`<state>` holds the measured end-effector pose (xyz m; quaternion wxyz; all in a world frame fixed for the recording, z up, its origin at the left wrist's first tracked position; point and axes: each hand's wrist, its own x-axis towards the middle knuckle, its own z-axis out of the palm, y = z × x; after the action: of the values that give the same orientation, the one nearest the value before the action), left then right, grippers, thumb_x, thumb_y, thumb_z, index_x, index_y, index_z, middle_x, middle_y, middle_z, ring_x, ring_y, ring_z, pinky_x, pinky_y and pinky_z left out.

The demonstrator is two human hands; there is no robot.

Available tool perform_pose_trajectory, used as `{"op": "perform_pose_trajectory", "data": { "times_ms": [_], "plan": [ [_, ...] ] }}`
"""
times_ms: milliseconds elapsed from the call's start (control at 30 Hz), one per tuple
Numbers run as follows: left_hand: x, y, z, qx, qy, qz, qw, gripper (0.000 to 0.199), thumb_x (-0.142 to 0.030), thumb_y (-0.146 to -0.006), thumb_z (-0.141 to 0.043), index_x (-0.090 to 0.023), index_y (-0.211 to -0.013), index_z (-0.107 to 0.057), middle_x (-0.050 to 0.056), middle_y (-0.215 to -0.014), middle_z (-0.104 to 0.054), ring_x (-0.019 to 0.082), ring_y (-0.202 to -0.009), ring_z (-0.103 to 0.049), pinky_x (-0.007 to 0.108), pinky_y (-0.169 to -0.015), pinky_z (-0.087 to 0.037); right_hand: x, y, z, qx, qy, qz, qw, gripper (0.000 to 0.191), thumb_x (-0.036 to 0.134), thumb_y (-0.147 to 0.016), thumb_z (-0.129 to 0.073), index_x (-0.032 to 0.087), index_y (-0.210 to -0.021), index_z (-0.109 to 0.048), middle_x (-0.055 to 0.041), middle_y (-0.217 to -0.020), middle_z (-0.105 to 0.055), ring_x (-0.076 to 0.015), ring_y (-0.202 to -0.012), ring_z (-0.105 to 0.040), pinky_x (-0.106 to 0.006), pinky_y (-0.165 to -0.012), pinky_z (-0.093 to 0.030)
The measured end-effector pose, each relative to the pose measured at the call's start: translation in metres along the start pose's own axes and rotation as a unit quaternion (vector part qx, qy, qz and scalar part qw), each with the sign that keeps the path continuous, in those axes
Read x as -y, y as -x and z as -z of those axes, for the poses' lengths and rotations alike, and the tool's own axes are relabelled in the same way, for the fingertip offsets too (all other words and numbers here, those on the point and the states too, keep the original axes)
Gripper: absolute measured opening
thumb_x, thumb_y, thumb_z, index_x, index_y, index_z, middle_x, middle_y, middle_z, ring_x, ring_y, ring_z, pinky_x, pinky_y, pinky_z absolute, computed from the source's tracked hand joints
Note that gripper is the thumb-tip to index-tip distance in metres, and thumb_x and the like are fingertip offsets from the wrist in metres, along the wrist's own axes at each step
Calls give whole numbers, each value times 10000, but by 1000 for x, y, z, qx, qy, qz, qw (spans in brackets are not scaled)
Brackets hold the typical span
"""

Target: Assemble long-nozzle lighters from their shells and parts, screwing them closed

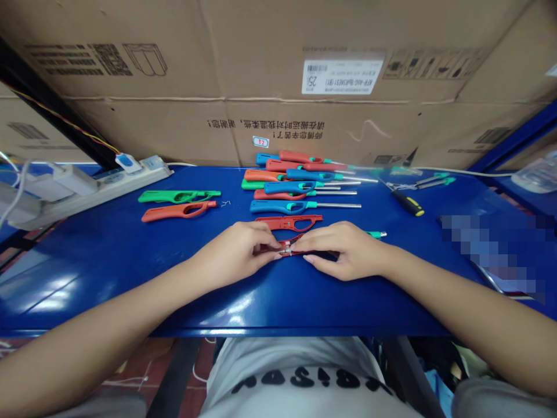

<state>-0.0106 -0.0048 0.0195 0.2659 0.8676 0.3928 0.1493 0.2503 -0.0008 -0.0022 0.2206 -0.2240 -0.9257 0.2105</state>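
My left hand [256, 247] closes its thumb and fingers on the left part of an open red lighter casing [297, 252] low over the blue table. My right hand [348, 249] grips the casing's right part, its index fingertip at small pale parts inside. My fingers hide much of the casing. Just beyond them lies another red casing half [265, 223]. A teal piece with a metal tip [378, 234] shows past my right hand. Farther back, several assembled gas lighters [285, 206] in blue, red, orange and green lie stacked with metal nozzles pointing right.
Green [167, 196] and orange [172, 212] lighter casings lie left, near a power strip [96, 191]. A black-and-yellow screwdriver [408, 203] and loose metal nozzles [430, 181] lie back right. A large cardboard box [174, 125] stands behind the blue table [209, 307].
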Motion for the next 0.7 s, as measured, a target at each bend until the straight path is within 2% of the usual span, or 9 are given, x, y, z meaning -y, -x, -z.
{"op": "perform_pose_trajectory", "data": {
  "times_ms": [133, 400, 700],
  "plan": [
    [2, -1, -1, -2, 16, 3, 1000, 155, -253, -911, -677, -211, -1010, -789, 50, -921, -721, 159, -752, -656, 265, -690, -492, 4, -1, 0, 11, 32, -12, 999, 319, 212, -950, -555, 221, -1237, -691, -52, -1213, -739, -185, -1055, -719, -317, -898, -572],
    [2, -1, -1, -1, 17, 10, 1000, 131, -249, -903, -681, -205, -978, -779, 35, -873, -713, 138, -693, -628, 245, -648, -466, 8, -1, -2, 26, 109, -2, 994, 312, 245, -991, -501, 236, -1238, -693, -40, -1222, -741, -189, -1024, -731, -297, -804, -571],
    [3, 0, -3, 4, -8, 1, 1000, 106, -238, -938, -628, -200, -947, -726, 34, -951, -738, 149, -737, -640, 257, -675, -464, 9, -2, -1, 25, 82, -11, 996, 318, 228, -974, -521, 234, -1247, -685, -57, -1229, -733, -190, -1060, -718, -312, -875, -570]
  ]
}}
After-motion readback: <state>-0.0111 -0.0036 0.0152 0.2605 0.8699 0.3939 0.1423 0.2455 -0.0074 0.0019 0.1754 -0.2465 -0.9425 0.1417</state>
